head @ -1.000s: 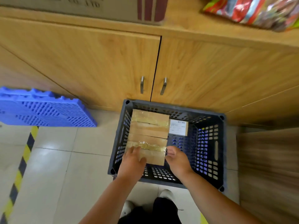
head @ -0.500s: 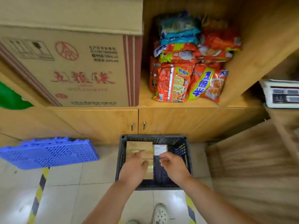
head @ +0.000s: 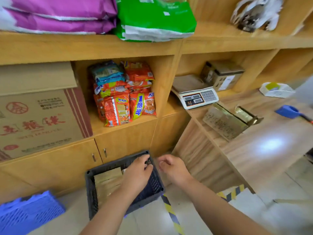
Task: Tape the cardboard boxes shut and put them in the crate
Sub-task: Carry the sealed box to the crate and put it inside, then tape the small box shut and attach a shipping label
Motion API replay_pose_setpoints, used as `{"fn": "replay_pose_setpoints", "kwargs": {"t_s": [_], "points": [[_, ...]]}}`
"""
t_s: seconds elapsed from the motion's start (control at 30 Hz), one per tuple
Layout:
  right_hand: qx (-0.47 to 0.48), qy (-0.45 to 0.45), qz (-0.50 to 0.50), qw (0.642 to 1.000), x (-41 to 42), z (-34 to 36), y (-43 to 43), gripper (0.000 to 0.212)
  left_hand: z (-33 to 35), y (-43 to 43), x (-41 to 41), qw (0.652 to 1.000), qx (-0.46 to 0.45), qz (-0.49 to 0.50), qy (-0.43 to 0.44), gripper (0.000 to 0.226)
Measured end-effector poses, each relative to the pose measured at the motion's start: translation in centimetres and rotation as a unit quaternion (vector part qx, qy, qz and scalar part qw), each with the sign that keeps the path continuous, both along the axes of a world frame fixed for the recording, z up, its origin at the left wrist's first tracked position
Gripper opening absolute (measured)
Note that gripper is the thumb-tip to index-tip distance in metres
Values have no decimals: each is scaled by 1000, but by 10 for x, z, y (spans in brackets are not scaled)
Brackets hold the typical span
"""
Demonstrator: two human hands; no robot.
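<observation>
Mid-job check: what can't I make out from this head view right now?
Head view: taped box in the crate, near end and label hidden by the left hand and forearm.
Head view: second box on the counter, motion-blurred; whether its seam is taped is unreadable.
Head view: blue tool at right, blurred, handle cut off by the frame edge.

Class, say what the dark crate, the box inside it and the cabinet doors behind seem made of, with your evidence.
Crate: moulded plastic, matt dark, judging by its grid of holes. Box: brown cardboard, partly shiny as if taped over. Cabinet doors: smooth wood-grain panel; solid wood or laminate cannot be told.
</observation>
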State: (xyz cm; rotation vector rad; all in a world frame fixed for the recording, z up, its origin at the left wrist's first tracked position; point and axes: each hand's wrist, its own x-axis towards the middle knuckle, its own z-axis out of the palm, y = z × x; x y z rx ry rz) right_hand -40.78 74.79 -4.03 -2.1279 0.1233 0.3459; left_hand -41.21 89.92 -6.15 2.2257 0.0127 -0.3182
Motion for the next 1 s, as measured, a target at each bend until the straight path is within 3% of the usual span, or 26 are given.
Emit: {"fn": "replay_pose_setpoints", "kwargs": {"t_s": [0.37, 0.73, 1.0], "points": [[64, -5, -157, 985, -58, 45, -183, 18, 46, -165, -12, 993, -23, -115, -14, 44], [72, -18, -228, 971, -91, 43, -430, 17, 54, -407, -31, 986, -2, -163, -11, 41], [97, 8, -241, 966, -82, 39, -522, 19, 49, -487, -18, 987, 24, -161, -5, 44]]}}
